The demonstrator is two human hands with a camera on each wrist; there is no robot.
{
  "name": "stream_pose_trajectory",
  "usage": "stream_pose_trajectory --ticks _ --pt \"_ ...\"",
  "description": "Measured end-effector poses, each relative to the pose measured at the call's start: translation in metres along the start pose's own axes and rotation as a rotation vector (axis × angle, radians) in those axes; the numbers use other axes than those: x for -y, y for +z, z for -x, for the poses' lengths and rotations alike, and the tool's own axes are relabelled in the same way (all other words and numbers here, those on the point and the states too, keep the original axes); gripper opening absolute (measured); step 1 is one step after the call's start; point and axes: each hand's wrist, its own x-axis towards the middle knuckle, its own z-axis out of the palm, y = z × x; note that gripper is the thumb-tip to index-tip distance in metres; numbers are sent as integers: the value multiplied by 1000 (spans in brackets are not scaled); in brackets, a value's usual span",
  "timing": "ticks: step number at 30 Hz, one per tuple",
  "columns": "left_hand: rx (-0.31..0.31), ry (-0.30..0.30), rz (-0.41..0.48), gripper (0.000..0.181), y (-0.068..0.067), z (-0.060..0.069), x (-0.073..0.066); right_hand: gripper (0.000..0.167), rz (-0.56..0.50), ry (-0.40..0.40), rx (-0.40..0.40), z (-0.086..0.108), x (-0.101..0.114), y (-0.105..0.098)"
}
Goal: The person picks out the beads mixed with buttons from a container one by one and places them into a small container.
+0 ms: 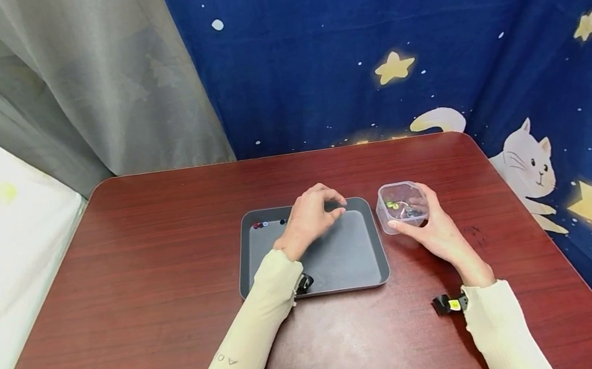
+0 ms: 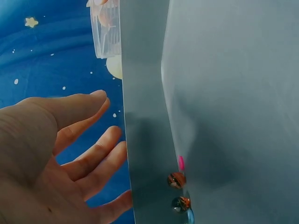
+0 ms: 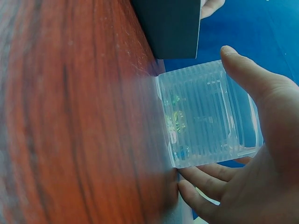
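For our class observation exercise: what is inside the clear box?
In the head view, small yellow-green pieces lie toward the left inside the clear box, and darker ones toward the right. The right hand covers part of its near side; anything beneath the pieces is hidden.

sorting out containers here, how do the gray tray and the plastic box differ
The tray is opaque gray; the box is see-through. The tray is broad and shallow, the box smaller and taller-sided. The right hand grips the box, while the tray is ungripped. Both hold small pieces.
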Motion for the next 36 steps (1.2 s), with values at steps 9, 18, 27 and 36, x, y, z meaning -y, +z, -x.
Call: stream_pose_trajectory --ticks 9,18,27,36 --pt "14 -3 -88 12 -4 2 8 105 0 -5 1 0 -1 1" --pt "23 -22 -137 14 -8 4 16 104 -4 -12 -8 2 2 0" --pt "46 -58 -188 17 -11 7 21 104 -4 -20 -11 0 0 0" --pt "32 -116 -200 18 -10 13 28 104 -10 -23 -7 0 -1 0"
